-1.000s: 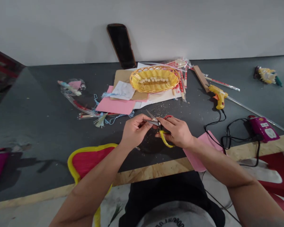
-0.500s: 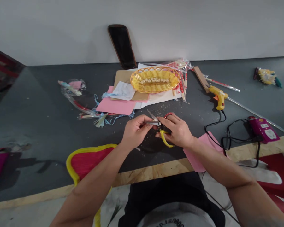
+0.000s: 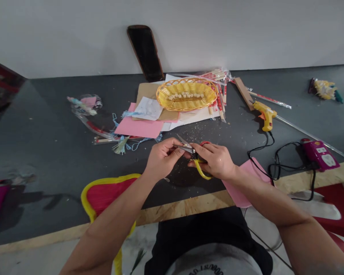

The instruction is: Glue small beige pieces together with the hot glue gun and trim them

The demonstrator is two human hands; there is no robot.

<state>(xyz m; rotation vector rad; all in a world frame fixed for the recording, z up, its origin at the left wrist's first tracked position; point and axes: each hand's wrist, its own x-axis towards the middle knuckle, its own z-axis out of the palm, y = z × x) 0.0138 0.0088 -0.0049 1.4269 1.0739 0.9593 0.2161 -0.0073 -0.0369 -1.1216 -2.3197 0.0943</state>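
Observation:
My right hand (image 3: 217, 159) is closed on the handles of a pair of scissors (image 3: 201, 168), one handle yellow and the other red. Their blades point left and stand slightly apart. Beside them, the fingertips of my left hand (image 3: 164, 157) pinch a small pale piece (image 3: 186, 145) that sits between the blades; what it is, I cannot tell. Tiny pale crumbs lie on the dark tabletop around both hands. Behind them stands a yellow woven basket (image 3: 186, 105) with several small pale pieces in it.
A yellow glue gun (image 3: 264, 115) lies at right, its cord near a purple power socket (image 3: 321, 154). Pink paper (image 3: 140, 128), blue tassels (image 3: 122, 145) and wrapped chopsticks (image 3: 222, 100) surround the basket. A phone (image 3: 146, 53) leans on the wall. A red, yellow-edged shape (image 3: 109, 194) is by my left forearm.
The scissor blades have closed a little around the small piece. Both hands stay almost in place, and the view has shifted slightly.

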